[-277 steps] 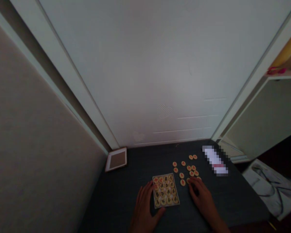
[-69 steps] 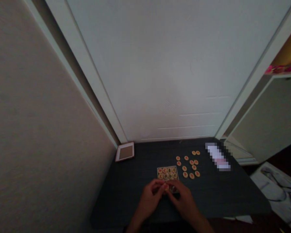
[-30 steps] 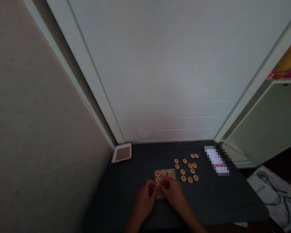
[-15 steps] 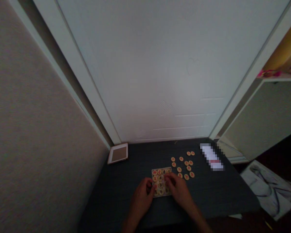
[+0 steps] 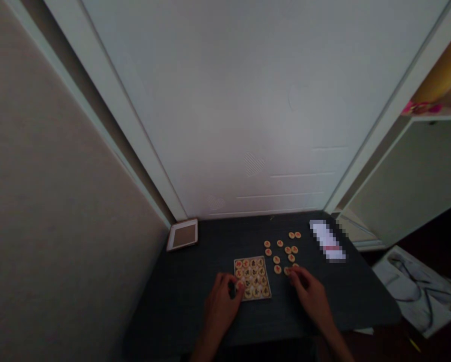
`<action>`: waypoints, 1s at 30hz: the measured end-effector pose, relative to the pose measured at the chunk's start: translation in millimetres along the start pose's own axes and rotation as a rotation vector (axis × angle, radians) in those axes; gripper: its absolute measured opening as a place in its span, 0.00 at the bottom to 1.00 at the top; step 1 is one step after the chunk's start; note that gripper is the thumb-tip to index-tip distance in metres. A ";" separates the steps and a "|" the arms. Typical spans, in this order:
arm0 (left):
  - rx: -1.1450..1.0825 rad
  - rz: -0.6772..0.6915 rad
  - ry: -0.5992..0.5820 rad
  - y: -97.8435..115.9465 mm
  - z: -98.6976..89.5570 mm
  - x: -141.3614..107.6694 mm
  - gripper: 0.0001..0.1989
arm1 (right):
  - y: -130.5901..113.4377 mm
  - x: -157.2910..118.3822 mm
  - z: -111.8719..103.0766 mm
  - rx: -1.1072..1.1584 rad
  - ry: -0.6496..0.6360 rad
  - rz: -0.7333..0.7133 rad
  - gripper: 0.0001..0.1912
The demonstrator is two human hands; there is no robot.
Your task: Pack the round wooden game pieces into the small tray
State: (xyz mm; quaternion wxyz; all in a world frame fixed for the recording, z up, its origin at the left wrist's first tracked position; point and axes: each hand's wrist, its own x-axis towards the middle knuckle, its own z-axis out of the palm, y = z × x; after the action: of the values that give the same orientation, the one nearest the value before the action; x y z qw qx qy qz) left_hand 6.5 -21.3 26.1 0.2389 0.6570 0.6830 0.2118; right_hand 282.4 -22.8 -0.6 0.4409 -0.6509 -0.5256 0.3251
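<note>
A shallow square box (image 5: 263, 298) lies on the dark table, filled with rows of round wooden Chinese chess pieces (image 5: 254, 281) marked in red and black. My left hand (image 5: 222, 297) is at the box's left side, its fingers curled by the wall and the thumb over the lower left pieces. To the right of the box, my right hand (image 5: 309, 290) reaches down with fingertips together on a loose Chinese chess piece (image 5: 287, 271), which they partly cover. Several more loose red-marked pieces (image 5: 276, 260) lie just beyond that hand.
A shallow tray-like box lid (image 5: 185, 235) rests at the table's back left corner. At the back right lies a pixelated white object (image 5: 327, 241). A white door panel (image 5: 248, 110) rises behind the table (image 5: 210, 256). On the floor at right is a white box (image 5: 417, 296).
My right hand has left the box and moved right to the loose pieces. The pieces in the box now show plainly. My left hand has stayed at the box's left edge.
</note>
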 end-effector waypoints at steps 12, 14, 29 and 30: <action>0.068 -0.067 0.012 5.7 5.2 -0.5 0.10 | 18.1 7.3 -7.3 -0.124 0.121 -0.062 0.20; 0.062 -0.072 0.017 5.7 6.6 0.4 0.11 | 26.1 10.4 -14.3 -0.165 0.167 -0.089 0.20; 0.002 -0.101 0.028 -9.3 11.1 13.9 0.12 | 49.8 16.3 -14.1 -0.244 0.058 -0.300 0.15; 0.002 -0.092 0.027 -10.2 10.8 14.6 0.11 | 50.8 15.7 -14.0 -0.250 0.061 -0.303 0.15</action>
State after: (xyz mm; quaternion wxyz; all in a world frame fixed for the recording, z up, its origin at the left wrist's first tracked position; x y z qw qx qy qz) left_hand 4.6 -7.5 10.6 0.2382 0.6222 0.7159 0.2088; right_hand 318.7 -13.7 -40.8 0.4164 -0.6233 -0.6403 0.1674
